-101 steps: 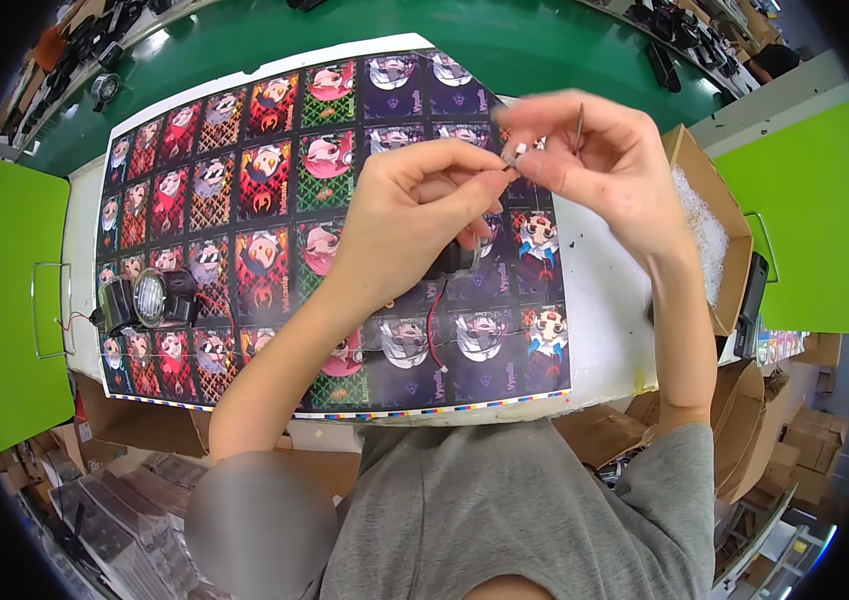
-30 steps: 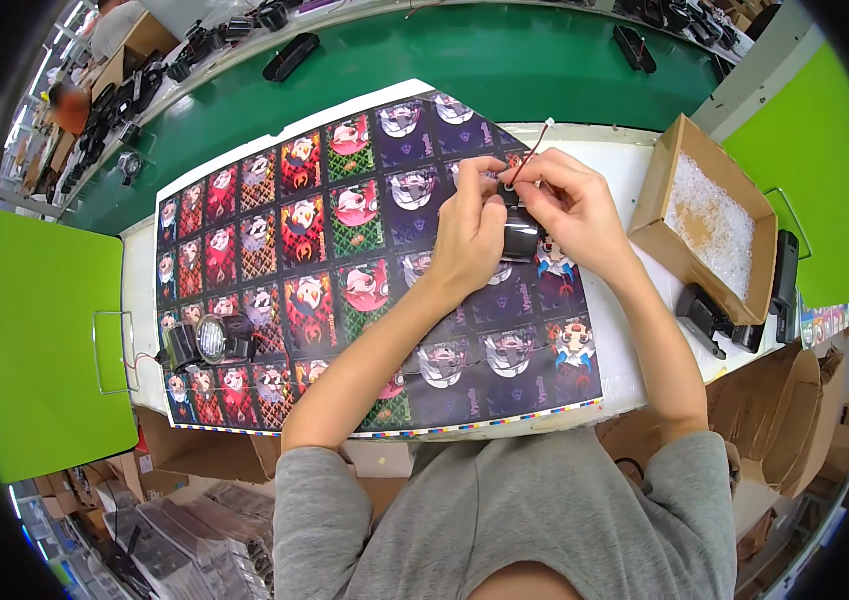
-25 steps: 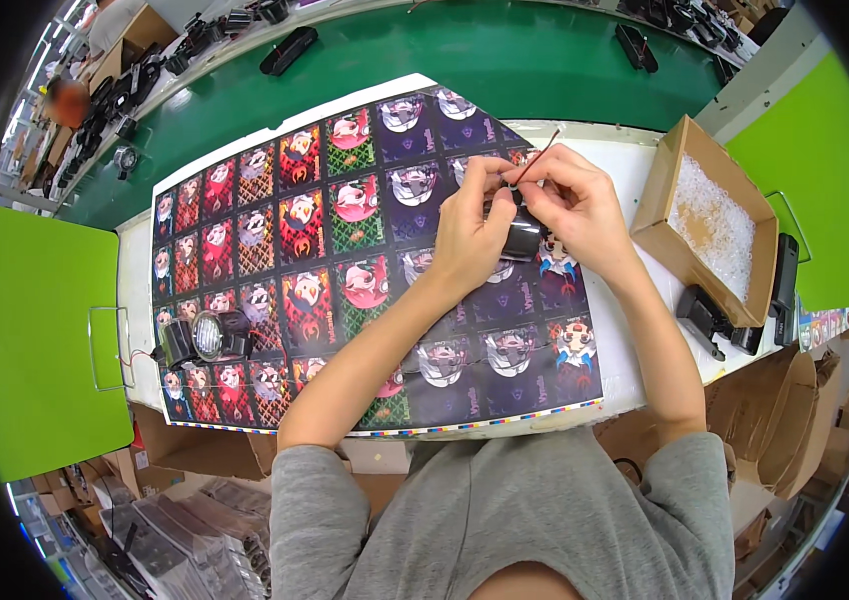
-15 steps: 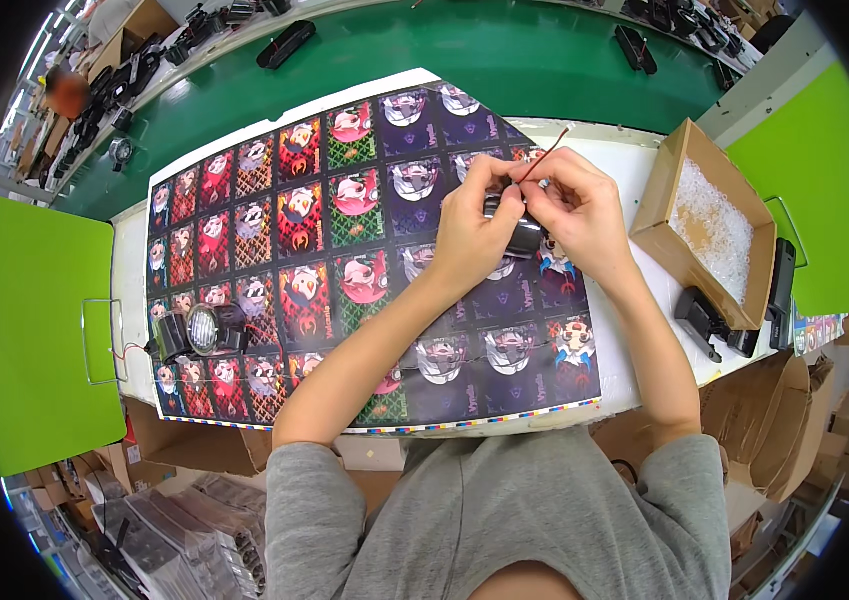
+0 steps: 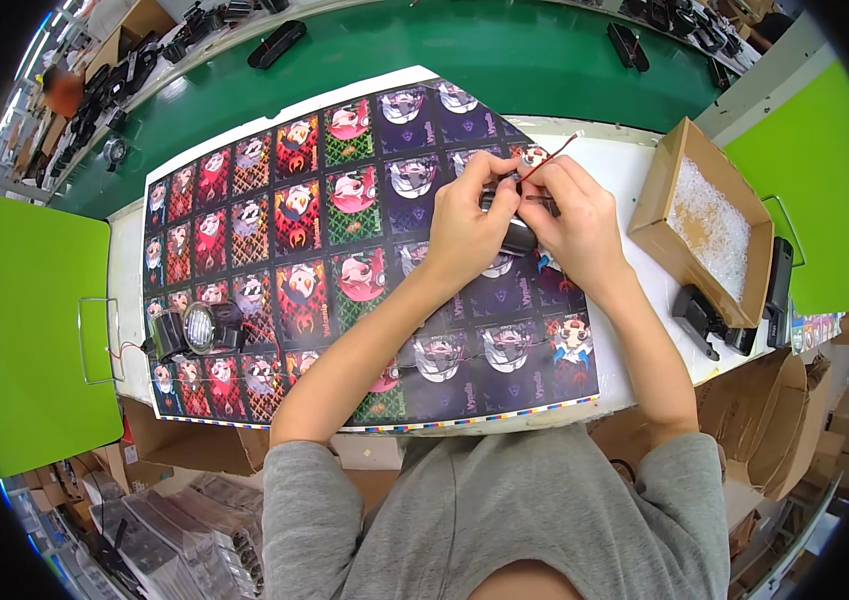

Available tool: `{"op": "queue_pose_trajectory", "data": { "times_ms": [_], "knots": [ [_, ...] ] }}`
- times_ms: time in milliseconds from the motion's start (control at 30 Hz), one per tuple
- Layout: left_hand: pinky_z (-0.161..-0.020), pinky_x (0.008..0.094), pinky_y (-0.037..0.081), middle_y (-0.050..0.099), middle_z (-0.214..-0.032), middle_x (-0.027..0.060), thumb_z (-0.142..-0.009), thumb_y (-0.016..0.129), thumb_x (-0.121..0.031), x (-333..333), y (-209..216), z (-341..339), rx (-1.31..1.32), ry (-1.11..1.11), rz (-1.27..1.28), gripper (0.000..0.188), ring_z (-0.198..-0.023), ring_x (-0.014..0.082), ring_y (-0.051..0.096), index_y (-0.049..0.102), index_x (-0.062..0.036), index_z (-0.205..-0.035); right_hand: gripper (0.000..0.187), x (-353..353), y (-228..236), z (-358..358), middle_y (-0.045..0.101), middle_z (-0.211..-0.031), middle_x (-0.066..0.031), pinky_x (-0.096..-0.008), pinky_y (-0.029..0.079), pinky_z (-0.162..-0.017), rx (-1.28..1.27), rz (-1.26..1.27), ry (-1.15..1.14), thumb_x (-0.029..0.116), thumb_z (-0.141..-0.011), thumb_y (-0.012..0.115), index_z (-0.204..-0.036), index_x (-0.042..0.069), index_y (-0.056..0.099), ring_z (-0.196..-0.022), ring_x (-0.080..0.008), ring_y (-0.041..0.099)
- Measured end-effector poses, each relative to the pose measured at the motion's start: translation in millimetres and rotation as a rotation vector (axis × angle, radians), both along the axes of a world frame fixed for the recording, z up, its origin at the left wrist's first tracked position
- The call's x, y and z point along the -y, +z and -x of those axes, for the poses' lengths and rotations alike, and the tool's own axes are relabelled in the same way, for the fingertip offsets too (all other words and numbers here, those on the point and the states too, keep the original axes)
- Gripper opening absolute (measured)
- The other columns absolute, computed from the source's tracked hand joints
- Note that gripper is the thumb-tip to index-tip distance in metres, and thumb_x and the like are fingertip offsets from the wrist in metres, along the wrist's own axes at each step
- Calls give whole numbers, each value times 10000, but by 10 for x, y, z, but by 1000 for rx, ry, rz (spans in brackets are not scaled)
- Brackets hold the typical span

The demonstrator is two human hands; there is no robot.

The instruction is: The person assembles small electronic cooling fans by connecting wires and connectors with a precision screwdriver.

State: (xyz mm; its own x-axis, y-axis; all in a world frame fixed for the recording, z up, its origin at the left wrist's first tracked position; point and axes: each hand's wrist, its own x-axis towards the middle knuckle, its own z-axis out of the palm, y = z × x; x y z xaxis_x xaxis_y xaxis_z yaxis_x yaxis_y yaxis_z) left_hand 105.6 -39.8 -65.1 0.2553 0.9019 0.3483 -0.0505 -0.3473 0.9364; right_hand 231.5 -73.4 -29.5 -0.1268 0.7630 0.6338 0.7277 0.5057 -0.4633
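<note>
My left hand (image 5: 470, 225) and my right hand (image 5: 575, 215) meet over the far right part of a printed sheet (image 5: 295, 270) of cartoon picture squares. Between them they hold a small black lamp part (image 5: 517, 232), mostly hidden by my fingers. My right hand's fingertips pinch a thin red wire (image 5: 553, 158) that sticks up and to the right from the part. Both forearms come up from the lower edge.
A black round lamp (image 5: 200, 328) with thin wires lies on the sheet's left edge. An open cardboard box (image 5: 670, 195) of small clear pieces stands to the right, a black tool (image 5: 707, 318) beside it. Green panels flank the table; a green conveyor (image 5: 505, 60) carries black parts.
My hands came down from near the camera to just above the sheet. Over the last second they stay together on the black part, and the red wire shifts slightly.
</note>
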Motion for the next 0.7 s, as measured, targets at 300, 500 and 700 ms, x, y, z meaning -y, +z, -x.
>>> {"op": "queue_pose_trajectory", "data": {
  "times_ms": [300,500,700],
  "knots": [
    [-611,285,458,611,-756,123,-828,502,-58,15,33,25,-58,43,-49,117,-678,166,597,542,18,-906,121,4,27,38,523,-673,-71,-264,466,-512,-254,166,-7,-40,-661,608,-733,-34,510,-576,-132,551],
    [-600,299,438,580,-717,128,-878,456,-112,45,59,-8,-62,60,-24,133,-647,162,566,515,6,-896,107,-38,-55,-35,592,-730,-47,-196,442,-534,-542,473,-5,8,-760,583,-856,-39,593,-650,-52,535],
    [-614,319,425,578,-709,100,-925,345,-221,-257,-113,54,41,9,191,259,-674,169,559,516,-30,-967,219,-14,284,-400,613,-790,-26,-188,423,-648,-598,614,68,154,-862,537,-988,-12,605,-699,-54,528]
  ]
}}
